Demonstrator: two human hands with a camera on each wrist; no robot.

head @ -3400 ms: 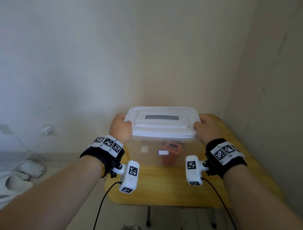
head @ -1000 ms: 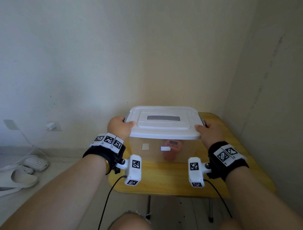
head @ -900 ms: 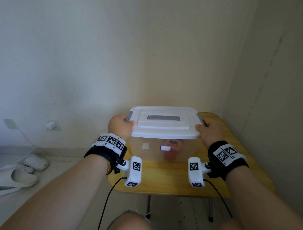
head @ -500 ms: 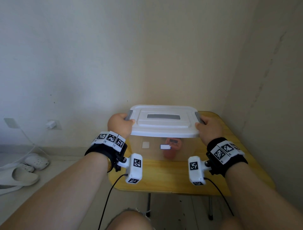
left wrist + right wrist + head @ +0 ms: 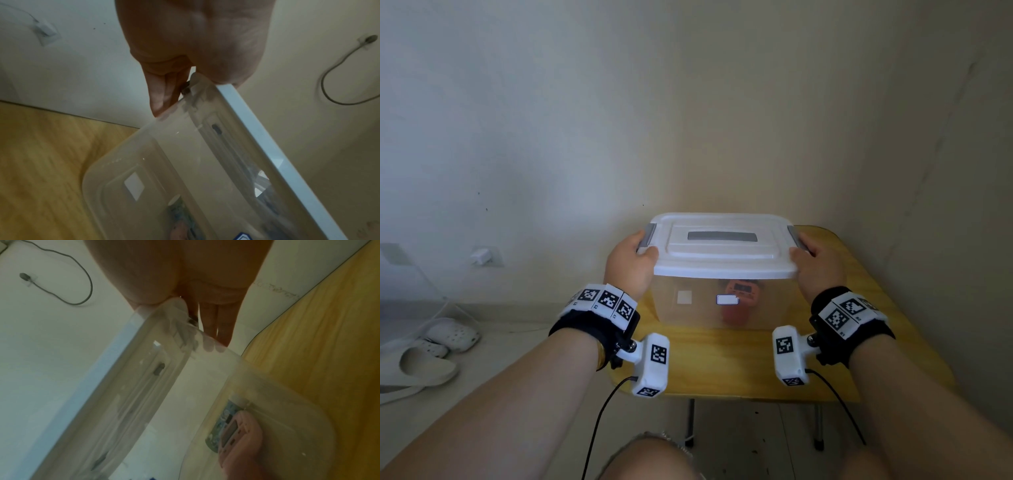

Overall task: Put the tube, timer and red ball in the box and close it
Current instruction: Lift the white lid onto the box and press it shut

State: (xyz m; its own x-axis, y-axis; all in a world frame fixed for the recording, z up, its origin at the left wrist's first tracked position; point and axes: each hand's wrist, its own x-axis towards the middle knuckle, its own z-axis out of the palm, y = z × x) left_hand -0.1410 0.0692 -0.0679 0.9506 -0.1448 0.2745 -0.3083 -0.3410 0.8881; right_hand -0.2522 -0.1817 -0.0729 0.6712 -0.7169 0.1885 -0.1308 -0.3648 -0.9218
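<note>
A clear plastic box (image 5: pixel 688 310) with a white lid (image 5: pixel 722 262) stands on the yellow table. The lid lies flat on it, and grey latches (image 5: pixel 648 235) fold over both ends. My left hand (image 5: pixel 635 257) grips the left end, thumb on the lid, fingers down the end wall (image 5: pixel 162 97). My right hand (image 5: pixel 812 260) grips the right end the same way (image 5: pixel 216 324). Through the wall I see the orange-pink timer (image 5: pixel 741 291) above a red shape, probably the ball (image 5: pixel 734 317). The tube (image 5: pixel 223 420) lies beside the timer (image 5: pixel 240 434).
The small table (image 5: pixel 739 363) sits in a room corner, with walls close behind it and on its right. Pale slippers (image 5: pixel 428 356) lie on the floor to the left, below a wall socket (image 5: pixel 482 257). My knees show at the bottom edge.
The grey latches, hidden a second ago, now lie folded over the lid's ends. Both hands have slid from the lid's front corners to its ends.
</note>
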